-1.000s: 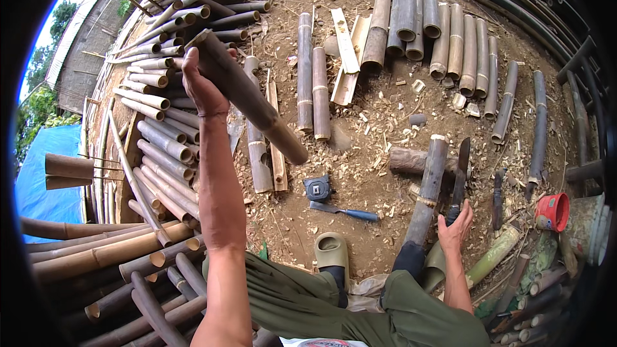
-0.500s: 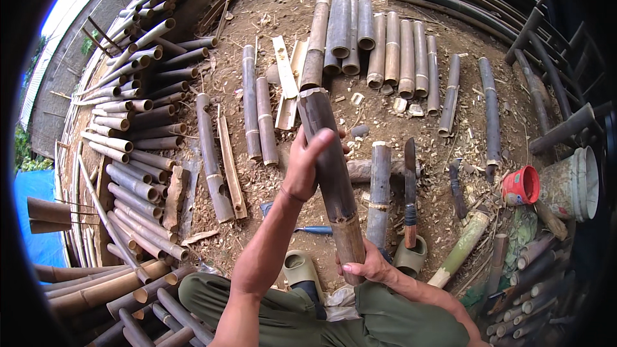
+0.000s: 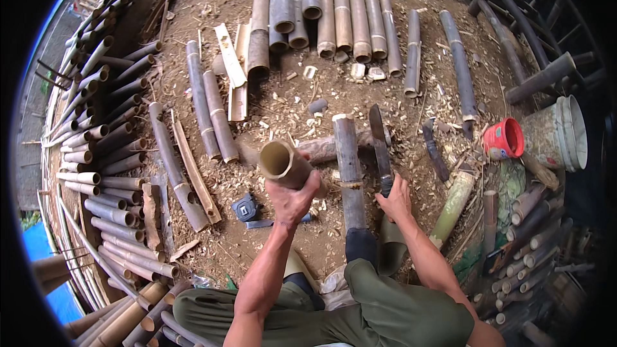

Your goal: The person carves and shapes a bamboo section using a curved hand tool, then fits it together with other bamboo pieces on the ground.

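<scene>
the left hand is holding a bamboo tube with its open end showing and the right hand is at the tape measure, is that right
Not quite: the head view shows the right hand at the handle of the long knife, not at the tape measure. The left hand does hold a bamboo tube with its open end showing.

Both arms extended from the lower edge; hands at differing tasks of grip.
Left hand [image 3: 292, 198], mid-frame: fingers curled in a firm grasp, forearm [image 3: 262, 279] steeply raised. Right hand [image 3: 396, 200], right of centre: thumb leftward, degree of closure unconfirmed.
</scene>
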Available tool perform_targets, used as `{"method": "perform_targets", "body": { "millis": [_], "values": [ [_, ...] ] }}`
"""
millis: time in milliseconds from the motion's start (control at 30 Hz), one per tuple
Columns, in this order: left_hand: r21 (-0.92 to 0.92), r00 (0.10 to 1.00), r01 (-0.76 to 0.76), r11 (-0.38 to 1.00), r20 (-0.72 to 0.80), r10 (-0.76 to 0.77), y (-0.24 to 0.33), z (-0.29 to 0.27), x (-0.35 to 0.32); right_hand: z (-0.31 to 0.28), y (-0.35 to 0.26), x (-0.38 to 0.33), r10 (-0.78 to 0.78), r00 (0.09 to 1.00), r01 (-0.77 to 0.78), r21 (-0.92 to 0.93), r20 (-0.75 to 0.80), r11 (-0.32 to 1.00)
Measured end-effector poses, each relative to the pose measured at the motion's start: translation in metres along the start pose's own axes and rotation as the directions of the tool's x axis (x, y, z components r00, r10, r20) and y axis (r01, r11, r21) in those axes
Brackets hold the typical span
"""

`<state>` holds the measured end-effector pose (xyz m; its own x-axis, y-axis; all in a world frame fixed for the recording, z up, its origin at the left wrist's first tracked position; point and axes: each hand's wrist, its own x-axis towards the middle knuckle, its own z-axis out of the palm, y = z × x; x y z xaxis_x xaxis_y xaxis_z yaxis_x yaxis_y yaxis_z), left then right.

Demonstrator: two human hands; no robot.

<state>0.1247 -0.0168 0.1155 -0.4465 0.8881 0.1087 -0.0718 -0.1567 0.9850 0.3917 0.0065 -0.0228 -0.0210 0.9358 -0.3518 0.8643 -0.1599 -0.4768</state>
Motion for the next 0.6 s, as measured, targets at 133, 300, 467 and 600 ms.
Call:
{"method": "perform_targets", "body": {
  "millis": [133,300,467,600],
  "values": [
    [-0.135,0.958,-0.275,0.952,-0.125,0.259,0.026,0.007,-0.013,0.016,0.032,0.007,-0.067,0.996,0.08,0.225,-0.063,0.971],
    [-0.1,0.963,-0.271,0.957,-0.031,0.269,0.064,0.016,-0.027,-0.053,-0.001,-0.012,0.035,0.984,-0.139,0.637,0.174,0.759],
    [-0.133,0.968,-0.247,0.96,0.019,0.252,0.06,0.014,-0.024,-0.104,-0.011,-0.018,-0.091,0.993,0.112,0.821,-0.073,0.561],
    [-0.118,0.97,-0.239,0.964,0.019,0.243,0.057,0.015,-0.019,-0.131,-0.014,-0.018,-0.074,0.997,0.067,0.831,-0.031,0.553]
  ]
}}
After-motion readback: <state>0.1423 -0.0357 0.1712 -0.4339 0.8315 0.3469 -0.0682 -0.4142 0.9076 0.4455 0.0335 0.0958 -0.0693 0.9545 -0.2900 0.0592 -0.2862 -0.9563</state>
